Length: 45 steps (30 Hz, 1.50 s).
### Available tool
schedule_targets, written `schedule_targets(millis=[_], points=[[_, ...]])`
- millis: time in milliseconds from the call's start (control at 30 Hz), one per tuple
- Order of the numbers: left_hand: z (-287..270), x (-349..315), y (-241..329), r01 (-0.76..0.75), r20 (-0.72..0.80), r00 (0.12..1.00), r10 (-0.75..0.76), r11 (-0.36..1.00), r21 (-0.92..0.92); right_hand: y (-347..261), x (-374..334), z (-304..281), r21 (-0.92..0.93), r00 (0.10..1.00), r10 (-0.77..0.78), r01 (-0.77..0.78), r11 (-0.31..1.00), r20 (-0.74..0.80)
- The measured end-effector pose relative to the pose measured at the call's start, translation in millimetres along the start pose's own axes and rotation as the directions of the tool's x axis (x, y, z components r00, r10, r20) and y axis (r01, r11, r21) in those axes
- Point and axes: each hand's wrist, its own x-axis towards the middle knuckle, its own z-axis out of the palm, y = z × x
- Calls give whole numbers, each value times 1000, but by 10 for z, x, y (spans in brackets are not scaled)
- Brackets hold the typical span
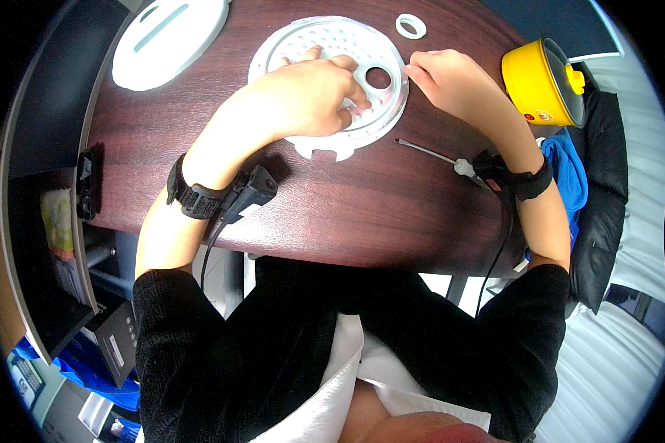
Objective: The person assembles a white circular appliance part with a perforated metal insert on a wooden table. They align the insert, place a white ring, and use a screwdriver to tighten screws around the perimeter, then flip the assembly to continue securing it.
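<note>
A round white plastic disc [325,35] lies on the table, with rows of small dimples or holes, a larger round hole near its right side and notched tabs on its near edge. My left hand [303,96] rests on top of it, palm down with the fingers spread. Beside the disc's right rim is my right hand [454,81], its fingers curled together in a closed grip. Whatever those fingers hold, if anything, is hidden. Nearer to me, below the right hand, lies a screwdriver [462,167] with a thin metal shaft and a pale handle.
A small white ring [411,26] sits beyond the disc. At the far left lies a white oval lid-like piece [170,40] with a long slot. A yellow pot with a lid [536,81] stands at the right, near a blue cloth [565,170]. Dark shelves [41,177] flank the table's left.
</note>
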Motion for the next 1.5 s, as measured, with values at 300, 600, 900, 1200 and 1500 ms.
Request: schedule_targets(millis=[300, 600, 900, 1200, 1500], points=[[27, 8, -10, -6, 1, 1000, 6, 1000, 11, -77, -20, -42, 3, 995, -69, 69, 998, 74], [8, 2, 4, 13, 21, 1000, -14, 1000, 20, -43, -4, -1, 34, 992, -98, 95, 995, 86], [-25, 9, 46, 49, 63, 997, -53, 997, 51, 77, -13, -105, 217, 991, -89, 66, 974, 99], [20, 10, 8, 32, 35, 999, -34, 999, 38, -29, -23, -64, 210, 998, -42, 31, 977, 50], [32, 12, 16, 23, 9, 1000, -24, 998, 51, -5, -43, -74, 232, 997, -4, -15, 973, 81]])
